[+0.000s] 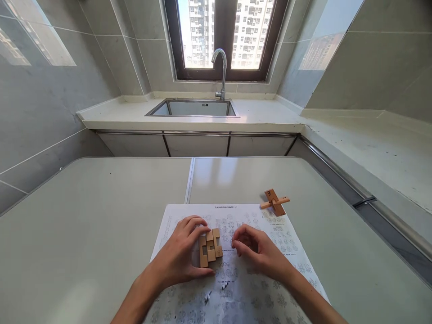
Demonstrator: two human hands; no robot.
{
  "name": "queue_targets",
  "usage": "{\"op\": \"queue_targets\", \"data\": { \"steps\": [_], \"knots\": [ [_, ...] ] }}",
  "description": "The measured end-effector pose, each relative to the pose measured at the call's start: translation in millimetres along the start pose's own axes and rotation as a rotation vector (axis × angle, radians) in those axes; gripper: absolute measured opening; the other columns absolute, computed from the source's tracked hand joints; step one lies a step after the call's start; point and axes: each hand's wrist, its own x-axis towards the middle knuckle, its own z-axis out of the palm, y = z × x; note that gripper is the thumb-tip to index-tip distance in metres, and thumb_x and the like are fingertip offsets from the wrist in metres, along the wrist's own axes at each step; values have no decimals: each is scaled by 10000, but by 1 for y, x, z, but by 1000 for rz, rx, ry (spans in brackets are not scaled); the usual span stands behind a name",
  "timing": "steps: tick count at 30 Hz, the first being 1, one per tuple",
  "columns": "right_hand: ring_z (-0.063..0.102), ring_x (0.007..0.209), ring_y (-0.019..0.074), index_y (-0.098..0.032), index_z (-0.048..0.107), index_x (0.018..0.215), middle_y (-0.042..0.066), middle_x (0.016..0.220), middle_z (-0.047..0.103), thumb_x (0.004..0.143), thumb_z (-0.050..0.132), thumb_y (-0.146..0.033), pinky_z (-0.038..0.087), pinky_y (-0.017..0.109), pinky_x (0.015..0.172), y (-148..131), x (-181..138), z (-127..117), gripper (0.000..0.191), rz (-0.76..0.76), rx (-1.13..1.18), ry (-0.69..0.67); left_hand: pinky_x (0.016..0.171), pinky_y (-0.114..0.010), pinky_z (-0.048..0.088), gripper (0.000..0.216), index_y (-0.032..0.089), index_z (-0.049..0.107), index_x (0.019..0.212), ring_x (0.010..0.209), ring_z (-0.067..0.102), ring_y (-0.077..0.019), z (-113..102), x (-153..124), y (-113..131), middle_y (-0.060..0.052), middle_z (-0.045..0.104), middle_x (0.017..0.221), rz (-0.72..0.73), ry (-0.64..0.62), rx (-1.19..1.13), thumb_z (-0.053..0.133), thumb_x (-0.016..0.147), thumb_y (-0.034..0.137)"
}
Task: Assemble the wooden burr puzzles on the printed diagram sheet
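Several notched wooden puzzle pieces (210, 247) stand side by side on a printed instruction sheet (232, 310). My left hand (184, 249) curves around their left side, fingers at the top and thumb at the bottom, gripping the group. To the right of the pieces, my right hand (254, 247) hovers over the sheet with its fingers curled in. Whether anything small sits between those fingertips is hidden. Across the sheet's far right corner lie crossed wooden pieces (275, 202), one a flat slab with a dark mark and one a thin stick.
The sheet lies on a pale table (84, 234) with a seam (189, 180) running away from me. Beyond it is a white counter (266, 110) with a sink (195, 108) and a chrome faucet (222, 72) under a window. Another counter (374, 139) runs along the right.
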Motion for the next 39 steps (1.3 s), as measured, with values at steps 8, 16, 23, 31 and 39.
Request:
{"op": "queue_targets", "data": {
  "steps": [8, 16, 23, 31, 39],
  "knots": [
    [531, 672, 175, -237, 649, 935, -1, 753, 608, 1003, 638, -369, 396, 291, 594, 5, 0, 4, 149, -45, -172, 20, 998, -481, 549, 626, 263, 602, 1265, 1199, 590, -335, 15, 3, 9, -107, 643, 1272, -9, 30, 16, 896, 713, 245],
    [584, 676, 168, -264, 630, 994, 36, 968, 679, 940, 711, -253, 468, 302, 618, 10, 0, 10, 97, -181, -365, 53, 1001, -495, 553, 692, 273, 588, 1326, 1202, 593, -340, 19, 0, 8, -109, 634, 1304, -31, 21, 17, 917, 718, 252],
    [686, 817, 213, -278, 659, 1143, 47, 1105, 694, 787, 877, -194, 540, 324, 700, 16, -2, 12, 426, -369, -652, 99, 992, -491, 557, 671, 248, 595, 1311, 1190, 593, -337, 19, 1, 10, -112, 633, 1290, -39, 30, 38, 926, 732, 318],
    [638, 693, 168, -260, 676, 1028, 35, 1007, 709, 853, 755, -172, 503, 289, 631, 17, -1, 15, 211, -382, -604, 135, 1016, -490, 532, 846, 253, 589, 1341, 1220, 561, -346, 11, -1, 0, -110, 602, 1315, -64, 8, 27, 997, 610, 375],
    [632, 731, 167, -228, 571, 997, 35, 904, 710, 949, 699, -405, 491, 294, 691, -1, -4, 6, 223, -37, 95, 6, 878, -381, 524, 684, 287, 619, 1290, 965, 613, -252, -14, 1, 5, -32, 630, 1073, -254, -34, -222, 942, 717, 474]
  ]
}}
